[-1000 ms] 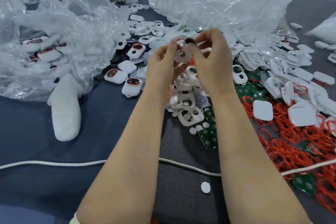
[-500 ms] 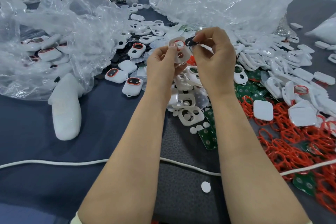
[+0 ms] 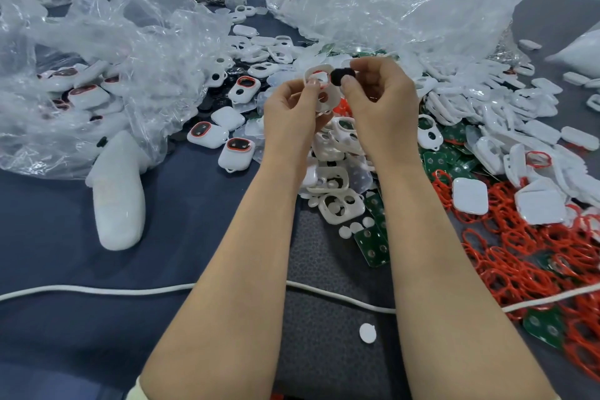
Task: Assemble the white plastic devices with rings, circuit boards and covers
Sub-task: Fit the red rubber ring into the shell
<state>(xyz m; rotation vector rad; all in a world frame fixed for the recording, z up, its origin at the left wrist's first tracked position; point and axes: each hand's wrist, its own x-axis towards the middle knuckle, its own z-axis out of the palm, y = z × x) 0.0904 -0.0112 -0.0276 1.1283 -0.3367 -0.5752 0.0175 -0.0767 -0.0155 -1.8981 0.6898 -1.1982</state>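
Left hand (image 3: 292,114) grips the shell (image 3: 317,70), likely light and stiff, by its rim; right hand (image 3: 381,104), at three o'clock, pinches a small black insert (image 3: 339,77).

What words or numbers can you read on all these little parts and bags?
None: no word, number or sign can be read anywhere.
The green circuit boards may carry tiny marks, but they are too small to tell.
The white casing in the left hand and the black piece in the right hand show no print.
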